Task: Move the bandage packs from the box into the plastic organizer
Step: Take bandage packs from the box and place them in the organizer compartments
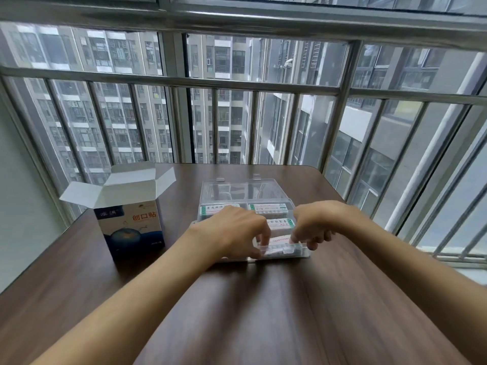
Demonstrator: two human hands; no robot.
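Note:
A clear plastic organizer (300, 252) with its lid (245, 189) raised stands mid-table. Bandage packs lie in its compartments: one at back left (213, 208), one at back right (268, 207), one in the middle right (282, 223). Both hands meet over the front right compartment. My left hand (237, 230) and my right hand (313, 223) each pinch an end of a white bandage pack (279, 243) lying in that compartment. The blue and white bandage box (131, 225) stands to the left with its flaps open; its inside is hidden.
The dark wooden table (263, 312) runs up to a window with metal railing bars (171, 83) behind it. The table's right edge (369, 248) lies close to the organizer. Tower blocks show outside.

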